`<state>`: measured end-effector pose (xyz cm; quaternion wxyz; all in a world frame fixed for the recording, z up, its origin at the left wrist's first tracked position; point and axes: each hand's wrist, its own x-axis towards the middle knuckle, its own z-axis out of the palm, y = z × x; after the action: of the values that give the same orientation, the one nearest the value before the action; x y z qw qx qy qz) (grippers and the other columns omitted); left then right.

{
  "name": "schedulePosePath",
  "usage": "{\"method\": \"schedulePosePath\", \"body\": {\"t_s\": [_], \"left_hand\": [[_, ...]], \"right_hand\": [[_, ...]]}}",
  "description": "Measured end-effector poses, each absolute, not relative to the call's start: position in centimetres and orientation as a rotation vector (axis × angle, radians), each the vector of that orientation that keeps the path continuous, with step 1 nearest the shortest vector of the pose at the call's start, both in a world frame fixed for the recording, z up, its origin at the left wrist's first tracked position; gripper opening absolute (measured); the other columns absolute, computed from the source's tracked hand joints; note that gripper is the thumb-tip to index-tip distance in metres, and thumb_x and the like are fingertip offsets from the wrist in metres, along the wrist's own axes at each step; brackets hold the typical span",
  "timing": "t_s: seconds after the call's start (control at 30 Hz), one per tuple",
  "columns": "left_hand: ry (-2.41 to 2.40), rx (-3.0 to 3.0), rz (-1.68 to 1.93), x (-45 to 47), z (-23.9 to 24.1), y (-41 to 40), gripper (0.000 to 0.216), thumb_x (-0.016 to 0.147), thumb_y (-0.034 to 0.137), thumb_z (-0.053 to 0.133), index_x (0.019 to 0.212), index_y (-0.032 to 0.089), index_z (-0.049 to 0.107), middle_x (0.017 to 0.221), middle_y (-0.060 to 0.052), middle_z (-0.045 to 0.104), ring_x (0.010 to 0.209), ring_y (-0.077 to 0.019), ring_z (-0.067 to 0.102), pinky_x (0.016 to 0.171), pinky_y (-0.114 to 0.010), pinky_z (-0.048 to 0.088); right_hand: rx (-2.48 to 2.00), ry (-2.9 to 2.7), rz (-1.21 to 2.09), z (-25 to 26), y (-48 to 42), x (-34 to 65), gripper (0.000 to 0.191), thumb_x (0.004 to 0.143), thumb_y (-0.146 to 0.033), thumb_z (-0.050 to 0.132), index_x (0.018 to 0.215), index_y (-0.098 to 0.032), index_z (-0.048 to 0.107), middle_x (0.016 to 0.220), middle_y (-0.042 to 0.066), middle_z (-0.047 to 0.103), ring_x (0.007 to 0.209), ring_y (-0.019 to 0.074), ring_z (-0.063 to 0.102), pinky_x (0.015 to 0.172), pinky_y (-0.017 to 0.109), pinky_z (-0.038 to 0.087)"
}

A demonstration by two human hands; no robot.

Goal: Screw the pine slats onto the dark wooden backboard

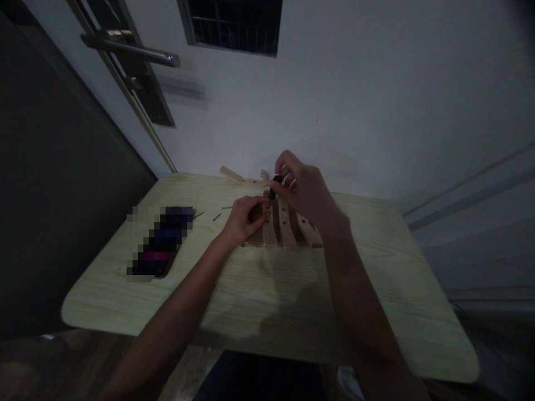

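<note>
1. Landmark here is the flat brown board [253,238], which is lying on a pale yellow wood-grain table [376,250]. All places below go by that board, seen from the person's side.
2. On the board there are three pale, bent wooden strips [287,231] with dark holes in them, side by side and a bit fanned out.
3. Right hand [303,186] is over the far side of the board, fingers closed around a short black tool [275,186]. The tool points down at the far end of the leftmost strip. Can't tell if its tip is actually touching anything, too small and dark.
4. Left hand [246,217] is at the board's left end, thumb and fingers curved with a gap between, tips at that same leftmost strip. Can't tell if they're pinching something or just steadying it.
5. Just beyond the board: one loose pale wooden piece with a curled end [249,182].
6. Left of it: a few thin dark screws [217,217], then a dark, pixelated phone [167,250].
7. Well behind it: a white door with a silver lever handle [142,54].
</note>
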<state>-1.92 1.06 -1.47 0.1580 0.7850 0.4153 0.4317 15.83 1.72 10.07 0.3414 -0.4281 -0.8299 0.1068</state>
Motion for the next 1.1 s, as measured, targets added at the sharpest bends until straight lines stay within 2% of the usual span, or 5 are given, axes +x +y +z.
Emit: {"method": "schedulePosePath", "body": {"t_s": [0.13,0.33,0.63,0.8,1.1], "left_hand": [[1.197,2.241,1.222,-1.9,-1.4,1.1,0.031,0.084,0.036,0.060,0.109,0.019,0.064,0.103,-0.007,0.071,0.095,-0.0234,0.064,0.088,-0.039,0.046],[1.199,2.237,1.224,-1.9,-1.4,1.0,0.031,0.084,0.036,0.060,0.111,0.019,0.063,0.104,-0.008,0.071,0.097,-0.0231,0.064,0.088,-0.040,0.046],[1.213,2.251,1.227,-1.9,-1.4,0.9,0.030,0.085,0.036,0.060,0.110,0.020,0.063,0.103,-0.006,0.071,0.096,-0.0231,0.064,0.089,-0.040,0.045],[1.231,2.257,1.233,-1.8,-1.3,0.9,0.028,0.085,0.035,0.060,0.108,0.020,0.063,0.101,-0.006,0.071,0.094,-0.0225,0.064,0.088,-0.039,0.045],[1.195,2.256,1.229,-1.8,-1.2,0.9,0.028,0.085,0.035,0.060,0.108,0.019,0.064,0.104,-0.007,0.071,0.096,-0.0229,0.064,0.089,-0.040,0.045]], "right_hand": [[-1.156,-2.221,0.208,10.1,1.9,16.0,0.019,0.091,-0.034,0.057,0.097,-0.021,0.069,0.090,0.004,0.071,0.073,0.0153,0.062,0.072,0.028,0.046],[-1.137,-2.273,0.193,9.8,1.7,16.6,0.041,0.089,-0.018,0.052,0.129,-0.020,0.059,0.116,0.008,0.069,0.086,0.0170,0.065,0.080,0.030,0.049],[-1.189,-2.190,0.269,10.3,1.8,16.8,0.013,0.085,-0.028,0.062,0.094,-0.020,0.068,0.081,0.002,0.070,0.069,0.0145,0.060,0.067,0.027,0.043],[-1.253,-2.146,0.240,10.1,1.7,15.9,0.022,0.080,-0.034,0.067,0.069,-0.019,0.055,0.063,-0.002,0.055,0.058,0.0108,0.047,0.058,0.024,0.034],[-1.306,-2.165,0.221,10.2,1.3,15.4,0.024,0.085,-0.041,0.064,0.093,-0.018,0.061,0.080,0.004,0.066,0.062,0.0135,0.055,0.059,0.026,0.036]]}}
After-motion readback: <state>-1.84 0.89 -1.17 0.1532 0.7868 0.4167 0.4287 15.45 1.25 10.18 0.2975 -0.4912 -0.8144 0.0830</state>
